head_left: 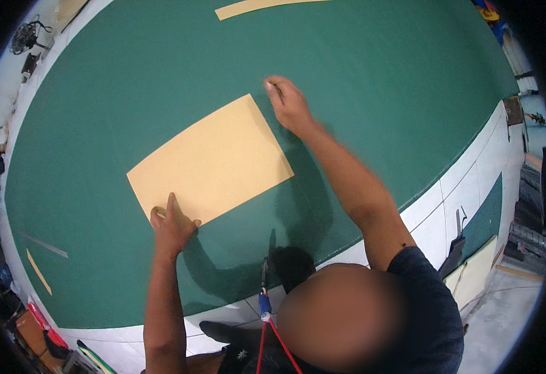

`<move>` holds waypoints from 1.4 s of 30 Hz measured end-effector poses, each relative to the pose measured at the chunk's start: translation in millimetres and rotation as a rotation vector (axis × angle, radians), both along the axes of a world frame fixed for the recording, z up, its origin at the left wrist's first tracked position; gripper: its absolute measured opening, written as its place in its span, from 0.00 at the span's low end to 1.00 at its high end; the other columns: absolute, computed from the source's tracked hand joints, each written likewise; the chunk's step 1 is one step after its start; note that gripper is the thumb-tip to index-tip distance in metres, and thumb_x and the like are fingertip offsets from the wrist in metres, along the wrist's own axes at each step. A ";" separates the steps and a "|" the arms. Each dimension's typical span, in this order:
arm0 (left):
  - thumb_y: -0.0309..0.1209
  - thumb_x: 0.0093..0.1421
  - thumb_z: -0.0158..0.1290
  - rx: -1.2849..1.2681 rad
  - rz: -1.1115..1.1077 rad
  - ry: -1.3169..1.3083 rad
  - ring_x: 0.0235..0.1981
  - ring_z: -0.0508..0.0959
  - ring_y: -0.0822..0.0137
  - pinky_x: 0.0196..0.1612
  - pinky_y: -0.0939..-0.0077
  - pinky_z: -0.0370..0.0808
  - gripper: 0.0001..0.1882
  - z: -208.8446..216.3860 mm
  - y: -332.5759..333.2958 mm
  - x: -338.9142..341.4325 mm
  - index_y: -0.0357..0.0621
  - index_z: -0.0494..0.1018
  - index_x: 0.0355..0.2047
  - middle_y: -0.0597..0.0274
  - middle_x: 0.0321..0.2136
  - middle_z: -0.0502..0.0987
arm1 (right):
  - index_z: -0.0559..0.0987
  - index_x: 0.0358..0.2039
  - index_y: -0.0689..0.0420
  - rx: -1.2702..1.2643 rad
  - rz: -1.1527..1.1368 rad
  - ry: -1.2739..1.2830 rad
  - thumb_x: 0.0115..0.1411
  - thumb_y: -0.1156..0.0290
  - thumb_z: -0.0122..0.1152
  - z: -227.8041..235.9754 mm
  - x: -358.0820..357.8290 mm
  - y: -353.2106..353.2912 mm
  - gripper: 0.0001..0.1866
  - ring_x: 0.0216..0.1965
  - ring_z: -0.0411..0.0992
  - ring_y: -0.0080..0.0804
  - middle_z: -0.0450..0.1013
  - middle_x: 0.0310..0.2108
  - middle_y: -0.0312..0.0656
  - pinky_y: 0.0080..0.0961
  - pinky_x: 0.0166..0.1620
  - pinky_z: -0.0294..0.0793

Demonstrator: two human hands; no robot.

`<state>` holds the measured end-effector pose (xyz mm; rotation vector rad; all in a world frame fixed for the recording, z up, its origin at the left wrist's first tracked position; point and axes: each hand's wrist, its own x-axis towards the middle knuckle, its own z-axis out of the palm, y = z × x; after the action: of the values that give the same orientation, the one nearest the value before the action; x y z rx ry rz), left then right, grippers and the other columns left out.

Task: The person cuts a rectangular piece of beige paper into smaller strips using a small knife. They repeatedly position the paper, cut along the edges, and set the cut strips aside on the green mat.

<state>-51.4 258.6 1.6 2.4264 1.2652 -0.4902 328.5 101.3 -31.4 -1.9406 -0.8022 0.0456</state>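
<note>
A pale tan rectangular sheet of paper or card lies tilted on the green mat. My left hand rests on its near left corner, fingers spread, the index pointing up the sheet and the thumb at the near edge. A small pale curved patch shows beside those fingers; I cannot tell what it is. Just beyond the sheet's right edge, my right hand is raised over the mat and casts a shadow. Its fingers are curled together. Whatever they hold, if anything, is hidden.
Green mat covers the large work surface. A tan strip lies at the far edge; a thin tan strip and a greyish strip lie at left. A red cord hangs near my body. White tiles border the mat.
</note>
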 end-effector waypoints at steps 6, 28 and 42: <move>0.70 0.59 0.51 0.031 0.229 0.257 0.63 0.70 0.33 0.62 0.39 0.69 0.54 27.2 -14.5 14.9 0.57 0.50 0.76 0.27 0.66 0.60 | 0.78 0.51 0.62 0.037 0.036 0.228 0.75 0.62 0.46 -11.8 -46.6 -67.6 0.18 0.49 0.75 0.49 0.76 0.49 0.53 0.40 0.52 0.73; 0.48 0.64 0.61 0.437 -0.012 -0.449 0.69 0.61 0.35 0.70 0.41 0.57 0.32 -63.7 82.2 44.0 0.48 0.70 0.64 0.35 0.68 0.61 | 0.75 0.64 0.44 -0.536 0.556 -0.469 0.71 0.51 0.52 -29.0 -10.7 62.2 0.24 0.74 0.54 0.44 0.65 0.70 0.39 0.57 0.76 0.40; 0.51 0.70 0.50 0.423 0.078 -0.410 0.74 0.53 0.41 0.75 0.46 0.47 0.30 -67.2 112.3 90.9 0.55 0.68 0.68 0.44 0.72 0.58 | 0.78 0.58 0.49 -0.473 0.190 -0.280 0.62 0.46 0.66 -40.4 53.5 68.8 0.29 0.73 0.57 0.53 0.68 0.68 0.43 0.60 0.74 0.45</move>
<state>39.5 370.9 -65.5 2.6049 1.3704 0.3206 382.0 170.1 -71.8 -2.3391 -1.2484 0.0854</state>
